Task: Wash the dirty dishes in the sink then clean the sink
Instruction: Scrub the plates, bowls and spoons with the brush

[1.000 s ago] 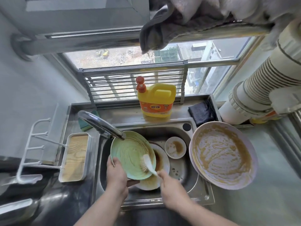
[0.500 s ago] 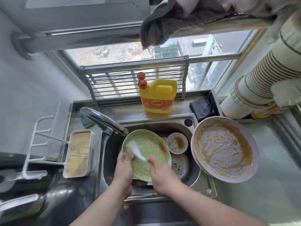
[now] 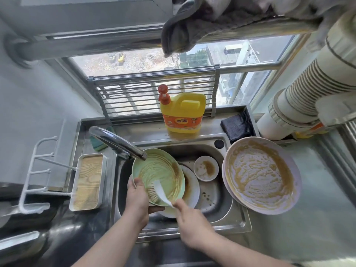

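Left hand (image 3: 137, 197) fingers gripping green plate (image 3: 159, 176) rim, right hand (image 3: 189, 218) fingers pinching brush (image 3: 160, 191) against it

Behind the basin, upright on the steel ledge: a yellow detergent jug (image 3: 183, 112) with an orange pump, a folded dark cloth (image 3: 236, 127) to its right, a green sponge (image 3: 97, 144) near the left corner. Further left, a white tray with a wood-grain inset (image 3: 88, 182), just beside a white wire rack (image 3: 38, 170) along the wall. Overhead, a grey towel (image 3: 192, 26) draped over a metal rail, and at right a ribbed white duct (image 3: 308, 89).
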